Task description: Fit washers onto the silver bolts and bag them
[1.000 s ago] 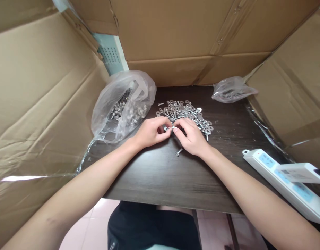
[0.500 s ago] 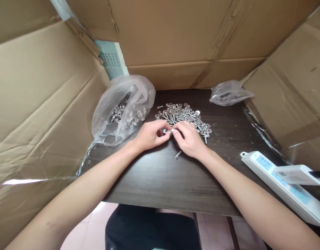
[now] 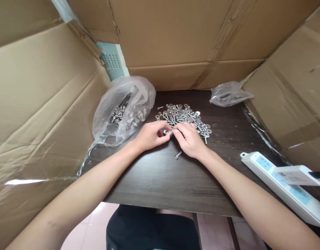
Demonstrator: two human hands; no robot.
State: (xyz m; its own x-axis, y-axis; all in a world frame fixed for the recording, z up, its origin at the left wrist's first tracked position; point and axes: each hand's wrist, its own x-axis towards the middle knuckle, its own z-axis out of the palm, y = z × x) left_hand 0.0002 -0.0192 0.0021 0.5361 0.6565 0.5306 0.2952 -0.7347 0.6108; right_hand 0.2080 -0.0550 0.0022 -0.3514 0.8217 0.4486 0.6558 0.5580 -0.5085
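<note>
Left hand [image 3: 149, 136] and right hand [image 3: 190, 139]: each grip pinched shut on one small bolt [image 3: 168, 131] between fingertips, at surface [image 3: 154, 177] centre. Loose hardware pile [image 3: 184, 118] at 12 o'clock, within reach. Stray bolt [image 3: 178, 155] at 6. Open bag [image 3: 122, 109] at 10.

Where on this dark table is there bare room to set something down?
Bare dark wooden tabletop lies along the near edge, between the forearms, below the single loose screw. Another patch lies between the pile of silver screws and washers and the white power strip. It is crowded by the large clear plastic bag of screws and both hands.
</note>
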